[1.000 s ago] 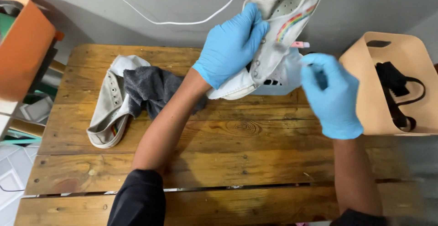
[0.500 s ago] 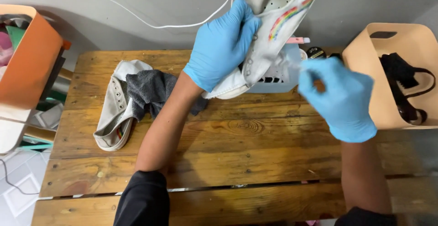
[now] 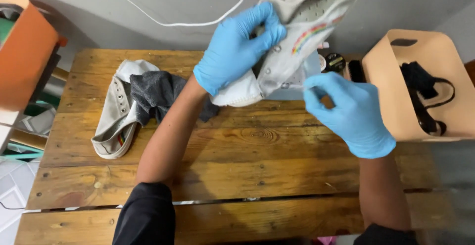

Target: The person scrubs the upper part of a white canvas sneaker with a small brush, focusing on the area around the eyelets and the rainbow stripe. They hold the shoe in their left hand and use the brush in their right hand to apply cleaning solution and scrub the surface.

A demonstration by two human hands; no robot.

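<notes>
Sneaker [image 3: 302, 42] gripped by left hand [image 3: 237, 47], right hand [image 3: 351, 111] fingertips [image 3: 310, 83] beside eyelets

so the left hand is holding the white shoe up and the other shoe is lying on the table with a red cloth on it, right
Not quite: the cloth on the other shoe is dark grey, not red, as the head view shows. The rest stands: the left hand holds the white shoe up, and the other shoe lies on the table.

small shoe-cleaning workbench, rough wooden plank table [image 3: 237, 176], grey wall, tan caddy [image 3: 396, 91] of brushes, polish tin [image 3: 335, 62], orange bin [image 3: 24, 52]
</notes>
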